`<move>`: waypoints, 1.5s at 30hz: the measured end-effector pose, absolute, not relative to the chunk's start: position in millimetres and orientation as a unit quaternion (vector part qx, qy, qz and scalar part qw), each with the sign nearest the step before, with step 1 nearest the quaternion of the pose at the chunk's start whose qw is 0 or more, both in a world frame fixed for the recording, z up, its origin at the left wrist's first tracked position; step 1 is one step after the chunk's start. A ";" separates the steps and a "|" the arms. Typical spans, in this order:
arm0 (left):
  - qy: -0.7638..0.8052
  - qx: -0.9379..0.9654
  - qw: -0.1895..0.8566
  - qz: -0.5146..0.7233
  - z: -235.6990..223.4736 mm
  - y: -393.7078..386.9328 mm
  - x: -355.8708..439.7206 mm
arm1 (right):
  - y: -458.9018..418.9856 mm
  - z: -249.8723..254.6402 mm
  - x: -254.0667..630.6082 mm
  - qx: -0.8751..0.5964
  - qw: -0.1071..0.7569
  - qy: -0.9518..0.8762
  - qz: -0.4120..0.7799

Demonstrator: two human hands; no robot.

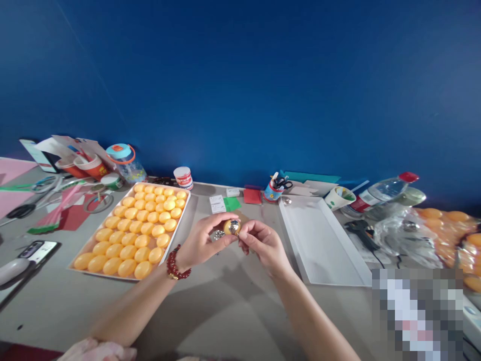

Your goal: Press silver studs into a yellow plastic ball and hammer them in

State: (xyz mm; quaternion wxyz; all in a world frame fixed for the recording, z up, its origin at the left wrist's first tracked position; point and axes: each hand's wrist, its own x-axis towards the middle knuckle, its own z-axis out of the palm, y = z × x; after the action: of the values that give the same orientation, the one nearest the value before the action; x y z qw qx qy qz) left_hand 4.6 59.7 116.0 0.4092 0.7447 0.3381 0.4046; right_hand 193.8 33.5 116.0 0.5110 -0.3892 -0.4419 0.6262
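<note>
In the middle of the view, my left hand (205, 240) is closed around an orange ping-pong ball (227, 228). A shiny silver metal piece (235, 226) sits against the ball's right side. My right hand (262, 244) meets the ball there, its thumb and fingertips pinched together; whatever they grip is too small to make out. Just behind my left fingers, a few small silver pieces (218, 234) lie on the grey table (225, 311). To the left stands a shallow tray (168, 250) filled with rows of orange balls.
On the right lies a white shallow tray (326, 245) with a small silver piece (287, 201) at its far corner. Beyond it are a glue gun (364, 234), a plastic bottle (387, 193) and bagged orange balls (443, 235). Paper cards (217, 204) lie ahead; a phone (41, 252) is left.
</note>
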 end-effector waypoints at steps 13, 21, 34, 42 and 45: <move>0.334 0.742 0.414 0.407 115.1 60.8 4.3 | 33.3 116.7 194.8 -0.392 0.507 -0.444 0.627; 0.333 0.747 0.410 0.404 114.2 61.1 3.2 | 32.7 116.5 194.9 -0.398 0.507 -0.450 0.618; 0.330 0.741 0.417 0.410 113.7 60.7 4.8 | 33.2 116.0 193.8 -0.387 0.511 -0.451 0.621; 0.329 0.748 0.403 0.412 115.7 60.9 4.8 | 32.5 117.1 193.4 -0.390 0.510 -0.452 0.619; 0.332 0.743 0.405 0.416 115.7 60.8 4.7 | 32.2 117.2 192.6 -0.394 0.511 -0.453 0.616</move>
State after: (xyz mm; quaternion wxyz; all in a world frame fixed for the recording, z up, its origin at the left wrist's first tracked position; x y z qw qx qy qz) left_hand 4.7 60.8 115.7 0.4047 0.7434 0.3323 0.4162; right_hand 192.6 32.2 117.2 0.5110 -0.3937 -0.4528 0.6155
